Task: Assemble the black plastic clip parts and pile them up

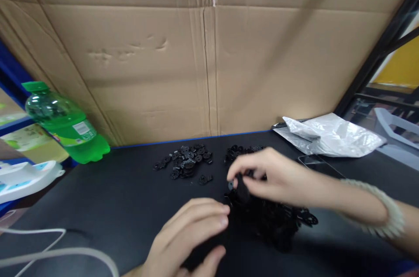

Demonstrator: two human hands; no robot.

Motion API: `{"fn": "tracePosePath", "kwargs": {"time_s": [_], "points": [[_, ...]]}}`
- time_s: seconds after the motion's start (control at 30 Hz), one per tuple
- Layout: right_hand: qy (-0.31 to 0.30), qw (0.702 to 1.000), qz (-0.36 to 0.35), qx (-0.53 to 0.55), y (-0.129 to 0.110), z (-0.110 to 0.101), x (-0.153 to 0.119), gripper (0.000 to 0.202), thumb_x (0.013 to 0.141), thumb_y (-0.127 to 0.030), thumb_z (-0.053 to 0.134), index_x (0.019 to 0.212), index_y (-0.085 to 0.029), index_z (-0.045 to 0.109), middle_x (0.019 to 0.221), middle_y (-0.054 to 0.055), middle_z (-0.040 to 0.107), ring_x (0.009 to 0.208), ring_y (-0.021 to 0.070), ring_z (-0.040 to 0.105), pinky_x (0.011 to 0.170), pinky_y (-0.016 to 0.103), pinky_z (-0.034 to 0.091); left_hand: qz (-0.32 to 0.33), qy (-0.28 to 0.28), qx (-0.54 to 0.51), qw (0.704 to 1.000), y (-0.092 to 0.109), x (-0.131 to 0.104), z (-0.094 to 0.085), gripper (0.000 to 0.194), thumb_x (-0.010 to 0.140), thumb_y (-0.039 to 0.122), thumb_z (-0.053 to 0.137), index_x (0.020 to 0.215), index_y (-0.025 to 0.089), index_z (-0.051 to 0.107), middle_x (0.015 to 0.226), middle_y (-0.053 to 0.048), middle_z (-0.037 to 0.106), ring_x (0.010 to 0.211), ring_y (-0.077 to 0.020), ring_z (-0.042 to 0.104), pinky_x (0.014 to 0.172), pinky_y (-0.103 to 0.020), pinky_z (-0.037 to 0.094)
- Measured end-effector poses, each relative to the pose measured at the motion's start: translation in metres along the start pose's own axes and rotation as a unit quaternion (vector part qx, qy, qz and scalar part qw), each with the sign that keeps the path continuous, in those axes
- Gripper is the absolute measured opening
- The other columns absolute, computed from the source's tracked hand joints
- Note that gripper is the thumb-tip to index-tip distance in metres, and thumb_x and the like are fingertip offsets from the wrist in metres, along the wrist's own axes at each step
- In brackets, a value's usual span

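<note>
My right hand (265,176) is closed in a pinch on a small black part (241,187), held over a dark heap of black parts (278,220) on the table. Blur hides the part's exact shape. Left of the heap is my left hand (193,235), its fingers curved and the thumb apart from them. Between them I see only darkness, no distinct thing. Behind the hands lies a loose pile of small black plastic pieces (188,161), some round with holes. A smaller cluster of black pieces (238,151) sits partly behind my right hand.
A green bottle (70,122) leans at the left, near a white power strip (29,181) and a white cable (75,251). At the right rear are a silvery plastic bag (334,135) and a flat dark phone-like object (319,163). A cardboard wall (147,71) stands behind the table.
</note>
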State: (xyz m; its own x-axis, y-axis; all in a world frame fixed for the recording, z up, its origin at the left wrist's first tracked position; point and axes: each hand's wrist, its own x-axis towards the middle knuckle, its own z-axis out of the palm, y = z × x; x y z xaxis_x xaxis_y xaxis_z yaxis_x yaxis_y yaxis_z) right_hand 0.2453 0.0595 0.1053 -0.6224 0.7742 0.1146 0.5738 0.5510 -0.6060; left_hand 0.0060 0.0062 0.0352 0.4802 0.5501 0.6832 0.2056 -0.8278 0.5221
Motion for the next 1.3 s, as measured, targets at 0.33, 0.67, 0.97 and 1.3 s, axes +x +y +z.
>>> {"fn": "tracePosePath", "kwargs": {"time_s": [0.33,0.67,0.97,1.3], "points": [[-0.094,0.962,0.171,-0.192,0.133,-0.050,0.093,0.028,0.096,-0.031,0.062,0.121,-0.017,0.061,0.122,0.009,0.064,0.100,0.0233,0.066,0.084,0.043,0.057,-0.031,-0.030,0.083,0.996,-0.039,-0.010,0.003,0.039,0.085,0.001,0.053,0.119,0.021,0.059,0.107,-0.010,0.071,0.093,-0.0205,0.069,0.079,-0.030,0.059],[-0.090,0.964,0.125,-0.217,0.152,-0.043,0.083,0.029,0.096,-0.031,0.061,0.122,-0.018,0.060,0.124,0.009,0.063,0.102,0.0239,0.065,0.086,0.044,0.056,-0.007,-0.034,0.096,0.995,-0.047,-0.003,-0.001,0.030,0.086,0.001,0.053,0.107,0.020,0.064,0.096,-0.008,0.072,0.089,-0.0208,0.070,0.081,-0.032,0.058],[-0.104,0.972,0.041,-0.207,0.159,-0.038,0.102,0.029,0.096,-0.031,0.062,0.121,-0.017,0.061,0.123,0.009,0.064,0.103,0.0242,0.065,0.086,0.045,0.056,0.003,-0.061,0.081,0.995,-0.049,-0.010,0.001,0.034,0.086,-0.002,0.052,0.111,0.019,0.061,0.099,-0.009,0.070,0.091,-0.0205,0.067,0.082,-0.032,0.056],[-0.169,0.952,0.090,-0.237,0.172,-0.039,0.100,0.026,0.097,-0.031,0.060,0.121,-0.020,0.061,0.125,0.009,0.063,0.102,0.0227,0.065,0.086,0.043,0.056,-0.002,-0.064,0.044,0.997,-0.049,-0.009,0.002,0.034,0.085,-0.003,0.055,0.109,0.019,0.064,0.097,-0.009,0.071,0.090,-0.0202,0.067,0.081,-0.031,0.056]]}}
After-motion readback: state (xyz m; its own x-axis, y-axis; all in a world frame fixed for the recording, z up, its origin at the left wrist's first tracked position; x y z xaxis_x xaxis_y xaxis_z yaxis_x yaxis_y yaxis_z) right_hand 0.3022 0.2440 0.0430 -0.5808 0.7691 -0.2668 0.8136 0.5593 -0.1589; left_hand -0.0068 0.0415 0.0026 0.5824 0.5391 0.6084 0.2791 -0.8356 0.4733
